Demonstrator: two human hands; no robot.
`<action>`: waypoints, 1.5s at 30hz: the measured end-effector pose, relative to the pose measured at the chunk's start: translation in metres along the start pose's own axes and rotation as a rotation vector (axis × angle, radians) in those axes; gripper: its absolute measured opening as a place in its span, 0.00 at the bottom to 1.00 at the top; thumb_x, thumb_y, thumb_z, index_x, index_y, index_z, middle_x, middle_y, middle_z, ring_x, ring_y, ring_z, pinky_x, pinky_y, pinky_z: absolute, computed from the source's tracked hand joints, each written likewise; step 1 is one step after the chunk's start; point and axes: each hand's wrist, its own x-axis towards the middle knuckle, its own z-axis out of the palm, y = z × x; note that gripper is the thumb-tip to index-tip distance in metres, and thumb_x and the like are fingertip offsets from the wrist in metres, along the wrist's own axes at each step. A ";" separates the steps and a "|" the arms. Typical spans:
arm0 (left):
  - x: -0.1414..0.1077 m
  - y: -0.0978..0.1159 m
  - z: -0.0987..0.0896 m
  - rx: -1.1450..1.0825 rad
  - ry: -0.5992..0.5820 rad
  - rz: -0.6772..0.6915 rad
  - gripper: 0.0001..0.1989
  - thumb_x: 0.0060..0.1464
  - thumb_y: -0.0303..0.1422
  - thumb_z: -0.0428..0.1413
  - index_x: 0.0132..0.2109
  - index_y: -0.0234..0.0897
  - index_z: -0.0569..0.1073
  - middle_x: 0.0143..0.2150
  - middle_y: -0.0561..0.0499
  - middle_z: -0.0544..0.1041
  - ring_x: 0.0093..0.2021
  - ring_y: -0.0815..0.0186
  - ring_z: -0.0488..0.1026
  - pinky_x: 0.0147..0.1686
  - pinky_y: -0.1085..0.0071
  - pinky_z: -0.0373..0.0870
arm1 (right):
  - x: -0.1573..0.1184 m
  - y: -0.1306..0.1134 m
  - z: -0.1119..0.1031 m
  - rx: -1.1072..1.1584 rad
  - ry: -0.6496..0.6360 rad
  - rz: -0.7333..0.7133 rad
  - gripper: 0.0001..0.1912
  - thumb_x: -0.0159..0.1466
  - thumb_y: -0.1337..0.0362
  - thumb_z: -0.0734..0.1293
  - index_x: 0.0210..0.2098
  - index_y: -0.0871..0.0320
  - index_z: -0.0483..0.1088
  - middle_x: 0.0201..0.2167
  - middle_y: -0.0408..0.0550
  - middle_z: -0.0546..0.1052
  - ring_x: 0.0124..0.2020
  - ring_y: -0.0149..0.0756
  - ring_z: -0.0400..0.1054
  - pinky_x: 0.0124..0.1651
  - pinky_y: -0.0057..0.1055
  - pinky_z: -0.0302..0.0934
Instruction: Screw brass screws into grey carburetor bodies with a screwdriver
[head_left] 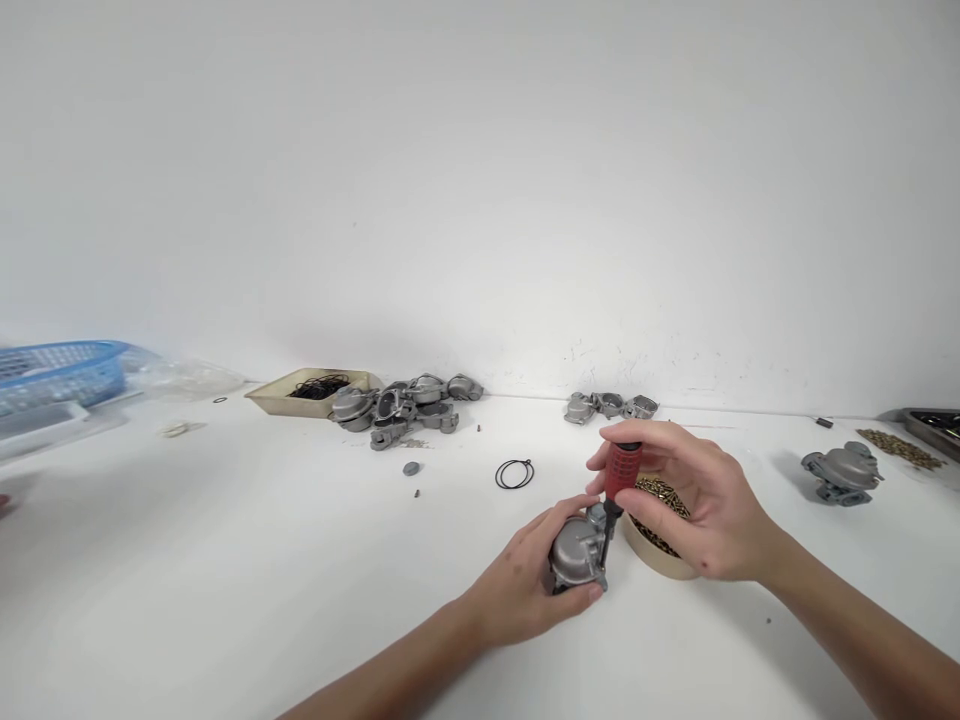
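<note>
My left hand [529, 580] grips a grey metal carburetor-like part [577, 550] on the white table, fingers and thumb round its sides. In my right hand [694, 495] is a red-handled screwdriver [622, 473], held upright between thumb and fingers. Its dark shaft points down at the right edge of the metal part, where the tip meets a corner of it. Partly behind my right hand stands a round cream bowl [664, 563] of small brass screws. A black rubber ring [514, 474] lies beyond my left hand.
Grey metal parts [405, 400] are piled near the wall beside a cream tray [281, 400] of black rings. More castings [609, 405] lie at the back. Right of my hands are another assembly [844, 470] and loose brass pieces [900, 448]. A blue basket [97, 370] stands far left.
</note>
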 end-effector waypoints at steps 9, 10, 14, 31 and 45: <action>-0.003 -0.002 -0.004 0.042 -0.001 0.052 0.41 0.58 0.45 0.64 0.72 0.44 0.58 0.68 0.40 0.70 0.66 0.46 0.70 0.67 0.50 0.68 | 0.006 -0.003 -0.008 -0.076 0.168 -0.130 0.26 0.66 0.70 0.76 0.61 0.45 0.74 0.38 0.44 0.80 0.35 0.37 0.78 0.37 0.39 0.82; -0.004 -0.002 -0.006 0.065 -0.004 0.059 0.43 0.57 0.46 0.65 0.73 0.44 0.57 0.69 0.40 0.69 0.66 0.46 0.70 0.67 0.50 0.68 | 0.006 -0.005 -0.012 -0.086 0.197 -0.128 0.26 0.66 0.70 0.77 0.60 0.45 0.74 0.39 0.44 0.80 0.35 0.36 0.79 0.37 0.40 0.82; -0.005 -0.003 -0.017 0.142 -0.012 0.043 0.47 0.56 0.53 0.65 0.75 0.48 0.54 0.63 0.42 0.74 0.61 0.47 0.74 0.63 0.51 0.71 | 0.007 -0.006 -0.038 -0.233 0.329 -0.051 0.23 0.63 0.68 0.78 0.55 0.47 0.75 0.37 0.43 0.80 0.34 0.36 0.79 0.37 0.38 0.82; -0.005 -0.011 -0.031 0.190 0.191 0.208 0.21 0.67 0.48 0.57 0.62 0.46 0.73 0.40 0.52 0.79 0.36 0.64 0.74 0.36 0.69 0.67 | 0.000 0.069 -0.090 -0.506 0.169 0.441 0.21 0.63 0.51 0.73 0.51 0.53 0.72 0.38 0.50 0.78 0.33 0.41 0.77 0.35 0.39 0.76; -0.004 -0.007 -0.030 0.205 0.151 0.435 0.21 0.70 0.44 0.56 0.65 0.47 0.69 0.63 0.40 0.68 0.59 0.51 0.72 0.55 0.54 0.73 | -0.001 0.070 -0.094 -0.506 0.036 0.479 0.23 0.64 0.51 0.70 0.55 0.55 0.76 0.34 0.50 0.78 0.34 0.42 0.72 0.37 0.43 0.75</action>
